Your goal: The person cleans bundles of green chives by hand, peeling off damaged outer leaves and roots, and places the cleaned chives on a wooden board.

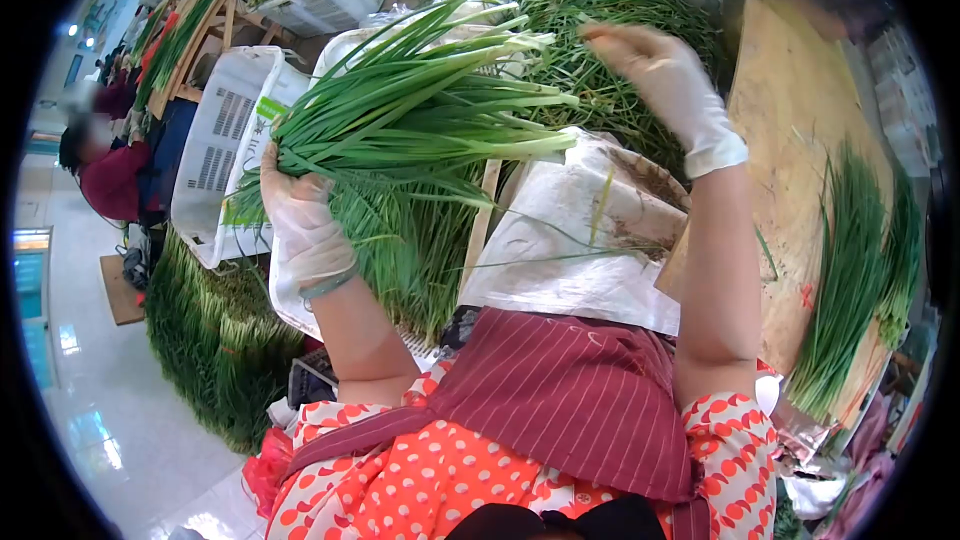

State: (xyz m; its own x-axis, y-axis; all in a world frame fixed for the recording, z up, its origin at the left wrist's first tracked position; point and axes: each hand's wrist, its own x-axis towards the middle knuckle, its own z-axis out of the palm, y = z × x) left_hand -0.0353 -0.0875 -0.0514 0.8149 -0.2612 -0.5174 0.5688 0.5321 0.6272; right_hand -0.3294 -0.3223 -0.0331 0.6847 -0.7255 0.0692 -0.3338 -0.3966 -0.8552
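Note:
My left hand (303,220), in a pale glove, is closed round the leafy end of a large bunch of green stalks (420,100). The white stem ends of the bunch fan out to the right. My right hand (650,65), also gloved, is raised to the right of the stem ends, apart from them. Its fingers are pressed together, and what they hold, if anything, is too small to make out. Beneath the bunch, more green stalks (400,250) fill a white crate. Loose green trimmings (620,0) lie in a heap behind my right hand.
A wooden board (790,140) on the right carries bundles of stalks (845,280). White cloth (560,240) covers my lap. White crates (225,140) stand at the left and back. A large stalk pile (215,340) is on the floor. Another person (110,180) works at the far left.

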